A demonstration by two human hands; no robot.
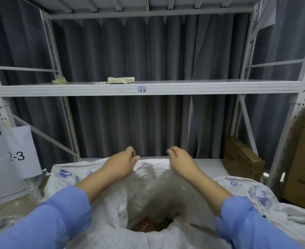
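A white woven sack [101,209] is lying open-mouthed directly under the hands, and a translucent liner [153,186] is standing up inside it. Both hands are reaching across the sack's mouth to its far rim. The left hand [124,163] and the right hand [181,161] are each curling their fingers and pinching the liner's upper edge, holding it raised between them. The fingertips themselves are tucking out of sight.

Deep in the sack's mouth, reddish-brown contents [148,224] are showing, too dim and blurred to identify. The sack's near side is running off the bottom edge.

Just right of the sack a second printed sack [256,191] is slumping, its contents hidden. Beyond that, cardboard boxes [241,157] are standing closed.

Well above the sack, a shelf [202,86] labelled 2-2 is carrying a bundle of papers [121,80]. Left of the sack, a sheet [18,155] is showing "-3", its first character cut off.
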